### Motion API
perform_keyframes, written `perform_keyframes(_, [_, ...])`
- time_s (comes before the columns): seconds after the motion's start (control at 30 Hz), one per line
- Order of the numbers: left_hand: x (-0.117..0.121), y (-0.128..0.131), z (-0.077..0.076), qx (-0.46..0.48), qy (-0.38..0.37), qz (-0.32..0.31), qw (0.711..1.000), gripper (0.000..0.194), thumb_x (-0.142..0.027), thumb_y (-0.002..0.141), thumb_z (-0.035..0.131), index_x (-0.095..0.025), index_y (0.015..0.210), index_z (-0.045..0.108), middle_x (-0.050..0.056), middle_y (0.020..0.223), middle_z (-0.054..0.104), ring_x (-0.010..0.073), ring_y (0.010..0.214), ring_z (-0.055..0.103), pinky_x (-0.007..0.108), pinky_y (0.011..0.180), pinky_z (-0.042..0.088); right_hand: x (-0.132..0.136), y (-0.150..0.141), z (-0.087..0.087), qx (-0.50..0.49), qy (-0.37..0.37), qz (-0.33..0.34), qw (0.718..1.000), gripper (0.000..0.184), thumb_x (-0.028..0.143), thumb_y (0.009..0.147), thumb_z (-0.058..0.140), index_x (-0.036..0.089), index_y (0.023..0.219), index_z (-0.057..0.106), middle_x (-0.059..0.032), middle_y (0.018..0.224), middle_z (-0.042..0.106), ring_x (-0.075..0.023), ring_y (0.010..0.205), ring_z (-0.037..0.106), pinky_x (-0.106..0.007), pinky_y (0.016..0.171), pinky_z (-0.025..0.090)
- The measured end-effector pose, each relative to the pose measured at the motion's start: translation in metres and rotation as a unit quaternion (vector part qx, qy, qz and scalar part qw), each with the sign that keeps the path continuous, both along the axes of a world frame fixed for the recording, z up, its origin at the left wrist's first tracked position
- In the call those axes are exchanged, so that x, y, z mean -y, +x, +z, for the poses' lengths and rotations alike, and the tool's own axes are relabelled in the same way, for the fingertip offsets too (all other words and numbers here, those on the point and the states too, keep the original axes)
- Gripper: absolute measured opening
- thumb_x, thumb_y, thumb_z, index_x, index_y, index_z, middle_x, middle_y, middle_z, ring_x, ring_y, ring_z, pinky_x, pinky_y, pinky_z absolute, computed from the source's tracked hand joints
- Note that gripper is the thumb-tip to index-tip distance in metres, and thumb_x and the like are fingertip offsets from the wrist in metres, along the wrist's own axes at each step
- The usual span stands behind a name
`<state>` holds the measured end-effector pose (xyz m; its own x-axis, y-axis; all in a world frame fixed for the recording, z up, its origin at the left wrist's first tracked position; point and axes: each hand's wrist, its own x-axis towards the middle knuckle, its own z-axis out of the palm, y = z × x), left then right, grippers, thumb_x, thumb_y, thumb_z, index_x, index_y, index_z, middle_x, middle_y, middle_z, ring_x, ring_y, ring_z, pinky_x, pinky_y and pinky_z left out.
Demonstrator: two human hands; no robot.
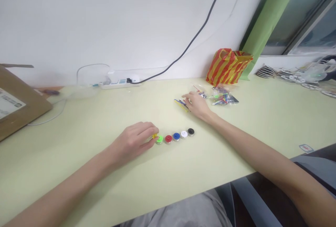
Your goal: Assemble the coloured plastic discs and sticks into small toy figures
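Observation:
A row of small round spools lies on the pale green table: green [159,139], red [168,138], blue [176,136], white [184,134] and black [190,132]. My left hand [133,142] rests at the row's left end, fingers curled around a yellow spool [154,136] that touches the green one. My right hand [197,104] reaches further back, fingertips down on a bundle of thin coloured sticks [181,103]. Clear packets of coloured pieces [223,98] lie just right of that hand.
A red-and-yellow striped bag [228,66] stands by the wall. A white power strip [119,81] with a black cable sits at the back, a cardboard box [18,102] at far left. Patterned discs [288,76] crowd the right sill.

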<state>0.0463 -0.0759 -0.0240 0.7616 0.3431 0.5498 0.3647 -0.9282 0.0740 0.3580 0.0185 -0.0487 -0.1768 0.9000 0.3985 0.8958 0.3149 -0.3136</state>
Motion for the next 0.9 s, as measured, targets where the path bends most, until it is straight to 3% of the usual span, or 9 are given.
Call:
perform_keyframes(0.13, [-0.001, 0.0, 0.0, 0.0, 0.008, 0.001, 1.0, 0.013, -0.011, 0.098, 0.053, -0.02, 0.105, 0.057, 0.005, 0.092, 0.068, 0.0158, 0.076, 0.063, 0.027, 0.068, 0.048, 0.002, 0.003, 0.003, -0.011, -0.002, 0.026, 1.0, 0.03, 0.019, 0.101, 0.047, 0.013, 0.116, 0.073, -0.0118, 0.107, 0.068, -0.0216, 0.093, 0.062, -0.033, 0.084, 0.043])
perform_keyframes(0.33, [-0.001, -0.002, -0.001, -0.014, 0.002, 0.004, 1.0, 0.012, -0.011, 0.098, 0.052, -0.02, 0.105, 0.057, 0.005, 0.093, 0.068, 0.0153, 0.075, 0.063, 0.026, 0.067, 0.047, 0.009, -0.009, -0.002, 0.075, 0.016, 0.137, 0.988, 0.029, 0.021, 0.102, 0.049, 0.017, 0.113, 0.076, -0.013, 0.11, 0.064, -0.0245, 0.105, 0.056, -0.036, 0.092, 0.042])
perform_keyframes(0.47, [-0.001, -0.002, -0.001, -0.016, 0.001, 0.008, 1.0, 0.011, -0.011, 0.099, 0.052, -0.019, 0.104, 0.057, 0.004, 0.092, 0.067, 0.0146, 0.075, 0.062, 0.026, 0.067, 0.047, 0.003, -0.007, -0.005, 0.11, 0.015, 0.118, 0.987, 0.031, 0.021, 0.103, 0.047, 0.017, 0.101, 0.078, -0.0133, 0.11, 0.065, -0.0261, 0.107, 0.055, -0.037, 0.094, 0.041])
perform_keyframes(0.73, [-0.002, -0.003, -0.002, -0.027, 0.001, 0.013, 1.0, 0.01, -0.011, 0.099, 0.053, -0.019, 0.105, 0.056, 0.004, 0.092, 0.067, 0.0143, 0.075, 0.063, 0.026, 0.067, 0.047, 0.001, 0.006, -0.004, 0.077, -0.007, 0.017, 0.997, 0.033, 0.03, 0.105, 0.046, 0.016, 0.127, 0.068, -0.0143, 0.113, 0.063, -0.0274, 0.108, 0.059, -0.037, 0.095, 0.042])
perform_keyframes(0.9, [-0.002, -0.003, -0.002, -0.027, 0.001, 0.016, 1.0, 0.01, -0.012, 0.099, 0.053, -0.019, 0.105, 0.057, 0.003, 0.092, 0.067, 0.0144, 0.076, 0.063, 0.025, 0.068, 0.048, 0.004, 0.001, -0.011, 0.088, -0.022, 0.019, 0.996, 0.043, 0.03, 0.102, 0.052, 0.015, 0.142, 0.051, -0.0152, 0.121, 0.06, -0.0286, 0.11, 0.058, -0.037, 0.094, 0.043])
